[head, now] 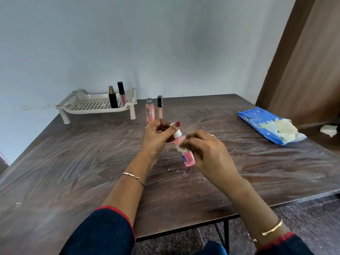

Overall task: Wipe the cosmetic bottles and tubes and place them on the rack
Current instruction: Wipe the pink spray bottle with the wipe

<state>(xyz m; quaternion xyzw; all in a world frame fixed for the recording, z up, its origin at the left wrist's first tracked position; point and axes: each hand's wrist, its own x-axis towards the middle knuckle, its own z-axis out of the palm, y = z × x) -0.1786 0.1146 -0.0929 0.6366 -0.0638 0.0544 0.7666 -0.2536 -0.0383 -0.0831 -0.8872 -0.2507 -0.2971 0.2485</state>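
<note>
Head view is showing the wiping step under way, above the middle of the counter [73, 162]. The left hand [158, 137] is pinching the white cap end of a small pink bottle [187, 157], thumb and fingers closed on it, and the bottle is hanging tilted with its base toward the person. The right hand [206, 150] is wrapping a folded wet wipe [181, 146] around the bottle's shoulder, fingers curled closed over wipe and bottle together.

To do this well, the left hand should be keeping a firm pinch on the cap while the right is sliding the wipe down the body and twisting, so the label side and the base are getting covered too. White crumbs are lying on the counter under the bottle, so it is better kept lifted clear of them.

At the far left the white rack [77, 107] is already carrying a black perfume bottle [112, 98] and a lip gloss tube [121, 93]. A pink spray bottle [150, 111] and a peach gloss tube [159, 106] are standing just beside the rack, apparently waiting. The blue wipes pack [257, 124] is lying at the right.
</note>
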